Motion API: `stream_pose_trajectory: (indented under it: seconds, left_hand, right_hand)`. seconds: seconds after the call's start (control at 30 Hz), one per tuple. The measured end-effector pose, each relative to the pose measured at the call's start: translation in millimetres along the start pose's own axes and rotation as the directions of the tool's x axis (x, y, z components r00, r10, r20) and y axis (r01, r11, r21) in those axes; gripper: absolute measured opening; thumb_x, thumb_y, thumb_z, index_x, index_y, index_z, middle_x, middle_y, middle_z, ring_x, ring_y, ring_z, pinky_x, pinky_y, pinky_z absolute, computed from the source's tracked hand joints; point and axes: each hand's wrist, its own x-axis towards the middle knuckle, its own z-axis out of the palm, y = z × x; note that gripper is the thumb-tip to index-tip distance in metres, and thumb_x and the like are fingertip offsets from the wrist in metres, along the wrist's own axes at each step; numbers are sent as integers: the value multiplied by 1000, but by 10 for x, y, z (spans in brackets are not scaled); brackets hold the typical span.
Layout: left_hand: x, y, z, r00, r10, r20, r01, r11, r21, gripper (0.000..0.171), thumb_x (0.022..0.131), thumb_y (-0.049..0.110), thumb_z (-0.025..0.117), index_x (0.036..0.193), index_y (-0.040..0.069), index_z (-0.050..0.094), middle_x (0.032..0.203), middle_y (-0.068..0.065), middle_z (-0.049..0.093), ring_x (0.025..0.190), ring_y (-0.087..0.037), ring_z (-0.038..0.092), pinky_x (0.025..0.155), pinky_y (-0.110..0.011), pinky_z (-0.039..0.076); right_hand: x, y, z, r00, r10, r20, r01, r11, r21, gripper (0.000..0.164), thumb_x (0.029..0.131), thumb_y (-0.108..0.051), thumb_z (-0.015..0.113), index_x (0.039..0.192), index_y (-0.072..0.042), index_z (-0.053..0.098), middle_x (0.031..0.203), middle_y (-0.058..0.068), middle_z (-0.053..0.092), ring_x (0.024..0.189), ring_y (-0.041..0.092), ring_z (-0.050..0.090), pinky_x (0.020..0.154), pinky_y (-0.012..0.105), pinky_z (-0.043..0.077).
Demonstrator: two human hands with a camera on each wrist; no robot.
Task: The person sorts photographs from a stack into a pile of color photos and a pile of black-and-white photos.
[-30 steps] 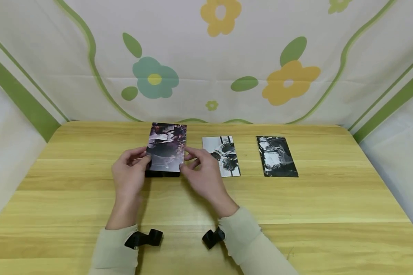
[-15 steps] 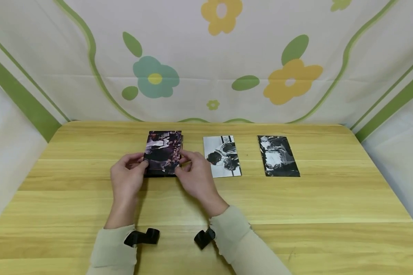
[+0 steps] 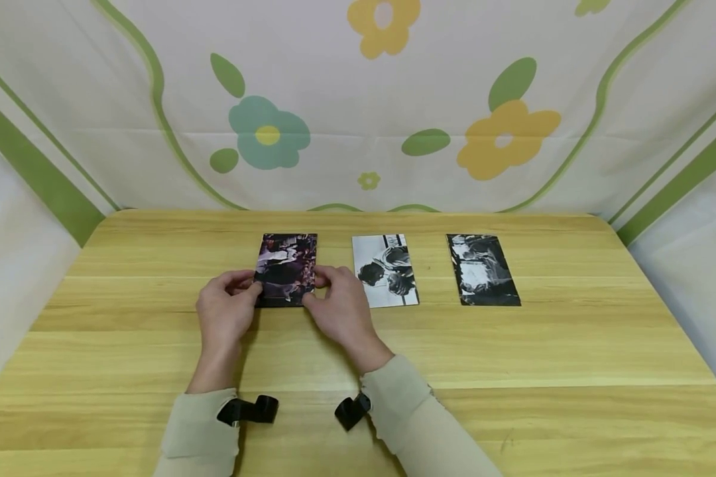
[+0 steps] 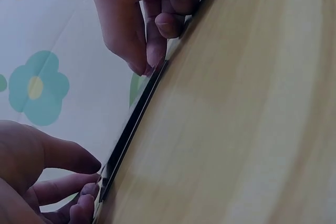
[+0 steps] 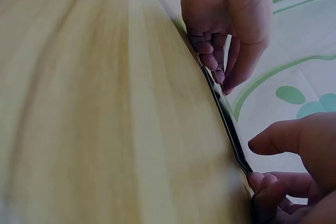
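Note:
A dark purple photo card [image 3: 286, 268] with a stage-like picture lies on the wooden table at the left of a row, on top of another card that is now almost wholly hidden. My left hand [image 3: 228, 308] holds its left edge near the lower corner, thumb at the rim and fingers curled beside it. Opposite, my right hand [image 3: 341, 308] is at the right edge, with the thumb by the lower right corner and fingertips against the side. In the left wrist view the dark edge of the stack [image 4: 134, 124] lies flat on the table between both hands.
To the right lies a black-and-white photo card [image 3: 386, 271], partly beside my right hand. A darker photo card [image 3: 483, 270] lies farther right. A flower-printed cloth [image 3: 334, 99] hangs behind the table [image 3: 543, 371]. A black wrist-camera mount [image 3: 247, 411] sits on the left sleeve.
The purple card has come down and toward me, onto the card beneath, and then shifted slightly right until the edges line up. Both hands moved with it.

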Motion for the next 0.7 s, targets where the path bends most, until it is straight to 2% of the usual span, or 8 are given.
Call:
stream_pose_trajectory:
  seconds: [0.23, 0.47, 0.7]
  left_hand:
    - [19, -29, 27, 1000, 29, -11, -28, 999, 34, 30, 96, 6, 72, 124, 0, 78, 112, -18, 74, 87, -14, 56, 68, -15, 42]
    - [27, -39, 39, 998, 60, -23, -59, 997, 45, 28, 94, 7, 74, 120, -2, 79, 110, -21, 77, 81, -11, 55, 66, -16, 40]
    - [10, -15, 28, 1000, 19, -6, -19, 999, 39, 31, 97, 9, 72, 127, 1, 77, 115, -19, 74, 90, -15, 56, 71, -18, 42]
  right_hand:
    - [6, 13, 20, 1000, 13, 22, -11, 998, -70, 63, 88, -24, 81, 147, -10, 66, 115, 3, 67, 91, 16, 57, 85, 34, 51]
    - [4, 8, 28, 1000, 9, 19, -7, 995, -97, 64, 87, -26, 80, 148, -11, 65, 113, 2, 67, 91, 16, 57, 84, 33, 50]
    - [-8, 8, 20, 1000, 14, 21, -12, 997, -80, 65, 88, -26, 80, 149, -11, 64, 114, 2, 67, 84, 13, 54, 82, 31, 49]
